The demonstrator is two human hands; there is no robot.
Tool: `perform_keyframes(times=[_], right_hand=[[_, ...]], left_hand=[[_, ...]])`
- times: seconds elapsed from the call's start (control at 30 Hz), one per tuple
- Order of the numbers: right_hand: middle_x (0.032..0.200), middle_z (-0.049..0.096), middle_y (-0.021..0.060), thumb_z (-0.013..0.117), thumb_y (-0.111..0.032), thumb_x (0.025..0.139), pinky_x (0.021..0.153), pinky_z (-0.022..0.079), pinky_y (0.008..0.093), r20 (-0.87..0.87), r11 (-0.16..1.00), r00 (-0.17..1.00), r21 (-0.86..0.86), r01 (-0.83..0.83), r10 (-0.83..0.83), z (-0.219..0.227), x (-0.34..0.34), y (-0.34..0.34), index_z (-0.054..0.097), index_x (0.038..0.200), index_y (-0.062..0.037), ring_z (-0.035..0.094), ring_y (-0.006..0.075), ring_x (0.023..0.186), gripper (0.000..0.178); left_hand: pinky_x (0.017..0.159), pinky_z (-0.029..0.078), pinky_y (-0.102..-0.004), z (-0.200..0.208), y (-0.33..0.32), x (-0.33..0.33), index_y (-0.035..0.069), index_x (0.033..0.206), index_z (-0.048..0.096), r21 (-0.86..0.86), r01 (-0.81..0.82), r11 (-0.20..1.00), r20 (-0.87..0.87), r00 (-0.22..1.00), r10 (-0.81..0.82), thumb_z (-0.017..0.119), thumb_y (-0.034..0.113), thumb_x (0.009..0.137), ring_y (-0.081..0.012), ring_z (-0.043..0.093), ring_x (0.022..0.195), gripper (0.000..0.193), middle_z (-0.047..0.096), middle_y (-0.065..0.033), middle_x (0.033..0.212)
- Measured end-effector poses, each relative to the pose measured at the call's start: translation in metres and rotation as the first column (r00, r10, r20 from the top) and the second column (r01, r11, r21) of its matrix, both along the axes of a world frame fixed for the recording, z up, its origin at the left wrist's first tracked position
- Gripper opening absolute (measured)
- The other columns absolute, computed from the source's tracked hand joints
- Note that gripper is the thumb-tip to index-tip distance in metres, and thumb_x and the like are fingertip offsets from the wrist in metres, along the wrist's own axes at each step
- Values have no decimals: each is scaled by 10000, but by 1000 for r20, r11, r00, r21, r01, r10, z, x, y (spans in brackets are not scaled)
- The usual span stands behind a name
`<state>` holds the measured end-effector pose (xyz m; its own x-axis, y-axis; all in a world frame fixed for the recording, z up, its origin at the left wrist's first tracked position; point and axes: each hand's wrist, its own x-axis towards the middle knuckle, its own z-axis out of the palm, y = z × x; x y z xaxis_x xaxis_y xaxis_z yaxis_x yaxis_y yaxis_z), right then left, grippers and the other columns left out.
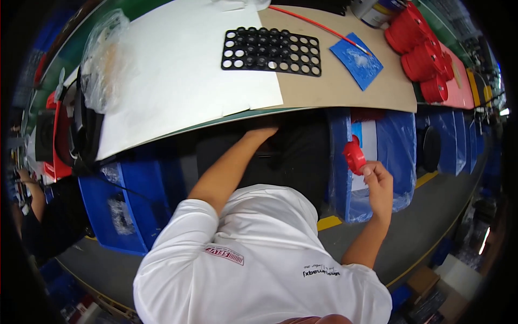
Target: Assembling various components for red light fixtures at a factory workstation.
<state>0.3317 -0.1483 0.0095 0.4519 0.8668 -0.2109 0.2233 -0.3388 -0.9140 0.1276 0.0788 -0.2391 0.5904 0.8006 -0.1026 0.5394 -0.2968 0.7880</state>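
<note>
My right hand [379,182] pinches a red round plastic part [354,156] by its lower edge, between thumb and fingers. It holds the part over a blue bin [341,189] with a clear plastic liner, to the right of my lap. My left hand [264,133] reaches toward the dark space at the table's front edge, near my legs. Its fingers are hidden in shadow there. On the table, a black tray [295,67] with rows of round holes carries several black round pieces in its middle and upper rows.
Right of the tray lie a blue sheet [350,63] and a thin red brush [318,26]. Red cups [422,60] and a can [372,12] stand farther right. A clear plastic bag [102,65] rests at the left. Another blue bin [145,202] sits below. A co-worker's arm [36,197] shows far left.
</note>
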Motion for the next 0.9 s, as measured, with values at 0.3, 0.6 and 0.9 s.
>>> perform_keyframes(times=[0.3, 0.6, 0.9], right_hand=[[966, 610, 72, 621, -187, 914, 788, 408, 276, -27, 961, 961, 15, -276, 276, 27, -28, 10, 654, 888, 15, 539, 134, 872, 207], [1131, 622, 133, 757, -95, 790, 790, 505, 322, 34, 714, 714, 2, -700, 700, 30, -78, 55, 674, 939, -20, 622, 227, 890, 186], [963, 630, 126, 692, -128, 839, 734, 510, 395, 727, 850, 637, 145, -506, 255, 40, -77, 173, 631, 994, -35, 632, 322, 873, 191]], left_hand=[[1032, 427, -481, 57, -119, 19, 112, 1323, 563, 98, 555, 826, -157, 828, -538, 437, 503, 983, -412, 527, 1249, 533, 477, -153, 1456], [958, 488, -550, 182, -81, -51, 105, 1290, 536, -858, 503, -101, 308, 662, 683, 464, 533, 970, -340, 625, 1091, 539, 622, -191, 1198], [912, 539, -440, 177, -87, -87, 41, 1146, 620, -856, 512, 69, 382, 538, 751, 543, 453, 943, -326, 660, 1027, 465, 660, -233, 1144]])
